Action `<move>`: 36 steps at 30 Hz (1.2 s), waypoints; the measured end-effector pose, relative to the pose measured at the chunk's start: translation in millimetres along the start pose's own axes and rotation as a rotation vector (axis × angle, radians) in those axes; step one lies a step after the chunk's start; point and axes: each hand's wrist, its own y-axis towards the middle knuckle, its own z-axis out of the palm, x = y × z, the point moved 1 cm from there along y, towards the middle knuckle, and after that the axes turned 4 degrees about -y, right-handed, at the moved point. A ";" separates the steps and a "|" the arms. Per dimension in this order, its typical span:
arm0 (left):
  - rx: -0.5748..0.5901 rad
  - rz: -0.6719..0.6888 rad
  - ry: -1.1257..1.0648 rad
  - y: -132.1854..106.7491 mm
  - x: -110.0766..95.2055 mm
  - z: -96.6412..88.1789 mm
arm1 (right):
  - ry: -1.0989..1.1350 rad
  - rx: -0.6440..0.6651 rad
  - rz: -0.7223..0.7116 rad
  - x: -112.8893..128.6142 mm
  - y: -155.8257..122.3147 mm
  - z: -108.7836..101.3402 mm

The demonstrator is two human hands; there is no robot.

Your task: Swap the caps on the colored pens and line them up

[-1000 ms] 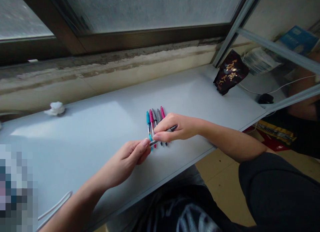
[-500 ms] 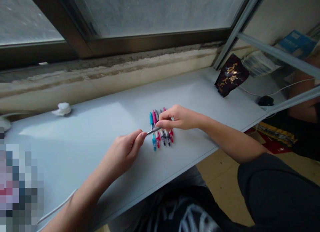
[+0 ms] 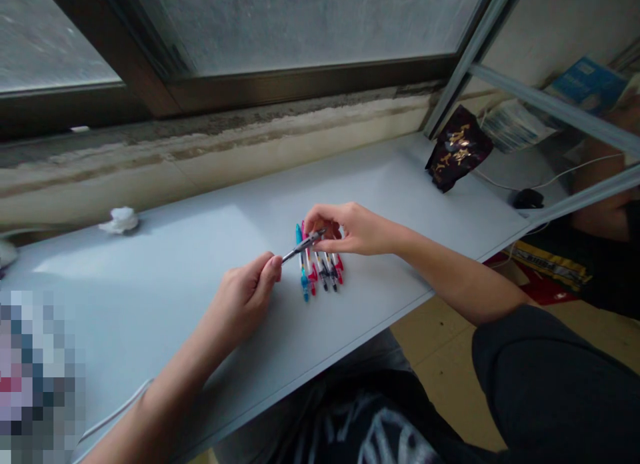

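Note:
My left hand [image 3: 249,287] pinches one end of a grey pen [image 3: 303,245] between thumb and fingers. The pen slants up to the right above the table. My right hand [image 3: 345,227] is curled around its far end, thumb and fingertips apart, with the pen's dark end showing in the gap. Whether a fingertip touches the pen I cannot tell. Beneath my hands several pens lie side by side: a blue pen [image 3: 303,277] at the left, a pink pen [image 3: 313,275], dark pens [image 3: 324,275] and a red pen [image 3: 341,267] at the right. My right hand partly hides their upper ends.
The pens lie on a white table [image 3: 200,224] below a window. A crumpled white tissue [image 3: 123,221] is at the back left, a dark foil bag [image 3: 457,147] at the back right. A metal frame [image 3: 555,107] borders the right. A white cable [image 3: 117,411] runs near my left forearm.
My right thumb and fingers have loosened from the pen, and its dark end now shows between them. The pen's right end has tilted up; my left hand has shifted slightly left.

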 end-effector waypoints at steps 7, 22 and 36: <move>-0.070 -0.070 -0.024 -0.8 -1.0 -0.2 | 0.080 -0.064 0.089 -0.6 1.3 0.4; -0.001 -0.003 -0.044 1.1 -6.2 2.5 | 0.277 -0.146 0.060 -9.7 5.3 2.4; 0.015 0.055 -0.065 -0.3 -5.7 8.3 | 0.598 -0.319 -0.015 -10.1 8.7 0.4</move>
